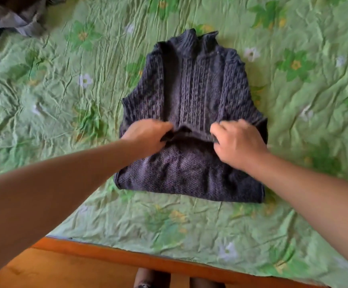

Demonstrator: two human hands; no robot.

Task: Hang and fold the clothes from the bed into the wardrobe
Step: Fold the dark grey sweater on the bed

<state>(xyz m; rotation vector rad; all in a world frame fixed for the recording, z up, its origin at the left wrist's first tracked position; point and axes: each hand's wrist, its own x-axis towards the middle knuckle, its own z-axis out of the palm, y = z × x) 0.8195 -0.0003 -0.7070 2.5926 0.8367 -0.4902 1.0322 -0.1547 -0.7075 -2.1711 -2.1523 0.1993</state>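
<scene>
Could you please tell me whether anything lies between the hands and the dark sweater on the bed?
Nothing visible does: the left hand and right hand pinch the sweater at its folded-up edge. The wardrobe is out of view.

chunky knit sweater [194, 96], crinkled matt cloth bedspread [65, 96], wood bed frame [127, 256]

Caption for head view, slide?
Mid-fold: left hand and right hand pinch the hem of a dark knit sweater on a green floral bedspread.
</scene>
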